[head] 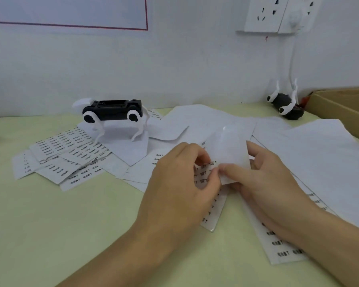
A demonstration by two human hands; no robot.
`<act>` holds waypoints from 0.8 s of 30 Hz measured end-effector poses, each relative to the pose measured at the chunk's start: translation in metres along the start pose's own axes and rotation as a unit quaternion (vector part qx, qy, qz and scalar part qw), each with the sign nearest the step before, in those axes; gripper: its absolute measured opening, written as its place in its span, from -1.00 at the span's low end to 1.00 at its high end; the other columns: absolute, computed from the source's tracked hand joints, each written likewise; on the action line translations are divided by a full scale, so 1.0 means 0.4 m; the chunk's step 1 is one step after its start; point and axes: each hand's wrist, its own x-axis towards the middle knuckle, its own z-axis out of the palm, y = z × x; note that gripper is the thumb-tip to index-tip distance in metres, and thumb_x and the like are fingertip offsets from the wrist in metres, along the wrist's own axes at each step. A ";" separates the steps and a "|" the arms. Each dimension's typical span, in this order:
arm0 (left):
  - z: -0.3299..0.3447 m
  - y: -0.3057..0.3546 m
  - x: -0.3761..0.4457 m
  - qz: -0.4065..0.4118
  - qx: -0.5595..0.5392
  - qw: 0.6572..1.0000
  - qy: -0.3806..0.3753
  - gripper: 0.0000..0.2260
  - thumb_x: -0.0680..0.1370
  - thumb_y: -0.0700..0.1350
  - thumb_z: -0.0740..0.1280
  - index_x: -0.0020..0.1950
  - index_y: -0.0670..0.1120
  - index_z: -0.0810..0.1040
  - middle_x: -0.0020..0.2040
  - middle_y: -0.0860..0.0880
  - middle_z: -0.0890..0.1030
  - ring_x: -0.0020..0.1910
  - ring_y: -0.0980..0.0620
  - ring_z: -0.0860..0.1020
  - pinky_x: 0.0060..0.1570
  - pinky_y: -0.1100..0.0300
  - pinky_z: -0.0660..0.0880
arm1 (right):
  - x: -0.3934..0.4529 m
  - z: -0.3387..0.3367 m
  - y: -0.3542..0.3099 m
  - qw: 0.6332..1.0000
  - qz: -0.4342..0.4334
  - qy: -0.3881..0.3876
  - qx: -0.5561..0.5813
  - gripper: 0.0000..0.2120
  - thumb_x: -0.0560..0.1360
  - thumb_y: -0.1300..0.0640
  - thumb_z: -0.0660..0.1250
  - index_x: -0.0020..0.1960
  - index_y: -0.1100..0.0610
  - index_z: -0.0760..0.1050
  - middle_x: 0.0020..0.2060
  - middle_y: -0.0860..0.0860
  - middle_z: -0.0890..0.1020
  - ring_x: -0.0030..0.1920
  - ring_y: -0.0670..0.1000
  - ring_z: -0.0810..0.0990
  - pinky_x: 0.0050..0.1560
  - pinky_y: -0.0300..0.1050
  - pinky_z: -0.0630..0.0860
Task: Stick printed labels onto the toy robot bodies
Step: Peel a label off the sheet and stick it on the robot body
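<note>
A black and white toy robot dog point(112, 112) stands upright on loose sheets at the back left of the table. A second toy robot point(286, 106) lies on its back at the back right, legs up. In the middle, both hands hold one small sheet of printed labels point(228, 150) above the table. My left hand point(180, 179) pinches its left part between thumb and fingers. My right hand point(265, 179) pinches the sheet's lower edge, thumb pointing left toward the left fingertips. Whether a single label is lifted cannot be told.
Several printed label sheets point(64, 154) lie fanned out at the left, and more sheets point(284, 245) lie under my right forearm. Blank white backing papers point(319, 146) cover the right side. A cardboard box point(344, 106) sits at the far right. A wall socket point(278, 15) with a cable hangs above.
</note>
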 end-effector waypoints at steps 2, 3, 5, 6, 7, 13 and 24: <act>0.001 0.002 0.001 0.004 0.000 1.000 0.005 -0.92 0.49 -0.08 0.46 -0.09 0.00 0.58 -0.17 0.15 0.58 -0.14 0.13 0.54 -0.14 0.26 0.45 | 0.000 0.001 -0.001 1.000 -0.002 0.007 0.004 -0.64 0.25 0.06 0.46 0.06 0.00 0.63 -0.10 0.17 0.73 -0.07 0.26 0.72 0.08 0.37 0.58; 0.001 0.004 0.001 0.007 -0.002 1.000 0.007 -0.93 0.49 -0.08 0.45 -0.09 -0.01 0.58 -0.17 0.14 0.59 -0.14 0.13 0.55 -0.14 0.24 0.46 | 0.000 0.003 -0.002 1.000 -0.001 0.010 0.006 -0.62 0.24 0.05 0.47 0.06 -0.01 0.63 -0.11 0.18 0.73 -0.08 0.26 0.72 0.09 0.38 0.58; 0.000 0.006 0.000 0.014 -0.004 1.000 0.012 -0.94 0.48 -0.08 0.43 -0.09 -0.03 0.60 -0.18 0.12 0.60 -0.15 0.13 0.56 -0.14 0.22 0.47 | 0.000 0.004 -0.002 1.000 0.001 0.019 0.009 -0.60 0.22 0.06 0.49 0.07 -0.02 0.61 -0.12 0.19 0.73 -0.08 0.27 0.72 0.11 0.40 0.56; 0.000 0.005 0.000 0.017 -0.005 1.000 0.011 -0.95 0.48 -0.10 0.43 -0.10 -0.04 0.60 -0.18 0.11 0.60 -0.16 0.13 0.56 -0.15 0.22 0.48 | 0.001 0.003 -0.002 1.000 0.002 0.023 0.011 -0.60 0.23 0.08 0.49 0.07 -0.03 0.60 -0.12 0.19 0.73 -0.08 0.27 0.72 0.12 0.40 0.56; -0.001 0.004 -0.001 0.019 -0.005 1.000 0.009 -0.96 0.48 -0.12 0.44 -0.10 -0.05 0.62 -0.18 0.11 0.61 -0.17 0.13 0.57 -0.15 0.20 0.48 | 0.000 0.003 -0.002 1.000 0.005 0.025 0.013 -0.59 0.24 0.09 0.49 0.09 -0.02 0.58 -0.12 0.19 0.73 -0.08 0.27 0.72 0.13 0.39 0.55; 0.000 -0.001 0.002 0.016 -0.008 1.000 0.021 -0.96 0.47 -0.15 0.45 -0.13 -0.08 0.69 -0.23 0.08 0.65 -0.23 0.13 0.58 -0.17 0.19 0.51 | -0.002 0.003 -0.005 0.999 0.021 0.030 0.024 -0.40 0.14 0.03 0.56 0.16 0.00 0.52 -0.10 0.17 0.74 -0.09 0.26 0.73 0.14 0.34 0.57; -0.006 0.000 0.005 -0.020 -0.037 0.999 0.002 -0.87 0.45 -0.08 0.36 -0.18 -0.06 0.71 -0.27 0.09 0.65 -0.25 0.12 0.60 -0.16 0.12 0.56 | -0.017 0.011 -0.014 0.999 -0.003 0.036 -0.041 -0.58 0.37 0.15 0.56 0.13 -0.10 0.50 -0.19 0.08 0.75 -0.17 0.14 0.75 0.08 0.24 0.60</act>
